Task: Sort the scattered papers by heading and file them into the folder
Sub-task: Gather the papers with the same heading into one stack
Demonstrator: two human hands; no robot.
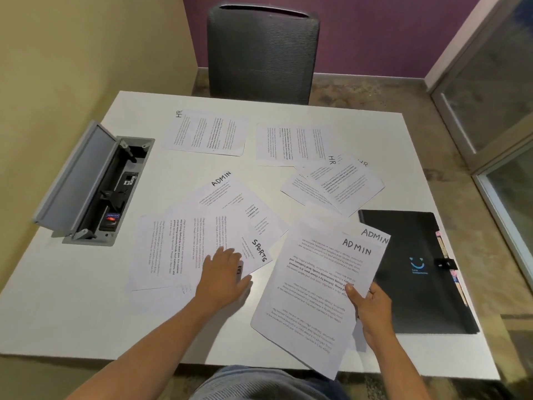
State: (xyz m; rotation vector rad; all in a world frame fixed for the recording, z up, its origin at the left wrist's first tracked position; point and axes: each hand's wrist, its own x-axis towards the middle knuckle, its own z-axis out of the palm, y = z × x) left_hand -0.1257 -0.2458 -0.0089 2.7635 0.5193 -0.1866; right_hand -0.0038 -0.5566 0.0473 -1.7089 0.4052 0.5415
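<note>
Papers lie scattered over a white table (86,298), printed sheets with handwritten headings. The person's right hand (370,308) grasps a small stack of ADMIN sheets (317,290) at its near right edge, thumb on top and fingers curled underneath, holding it tilted above the near part of the table; a second ADMIN heading peeks out from the sheet behind the top one. The left hand (223,277) rests flat with straight fingers on the overlapping pile left of that stack, pressing on a SPORTS sheet (256,252) and the wide sheet (164,249) beside it, gripping nothing. Another ADMIN sheet (230,194) fans out from the far side of this pile.

Farther away, a single HR sheet (206,132) lies on the far left of the table, and a sheet with no visible heading (291,144) lies to its right. Just near of that one, a loose cluster of HR sheets (340,180) overlaps at an angle.

The black folder (415,269) lies closed on the near right of the table, coloured tabs showing along its right edge, partly tucked under the held stack's corner.

On the left, a grey cable box (86,183) set into the table stands with its lid raised. A dark mesh chair (261,53) sits at the far side.
</note>
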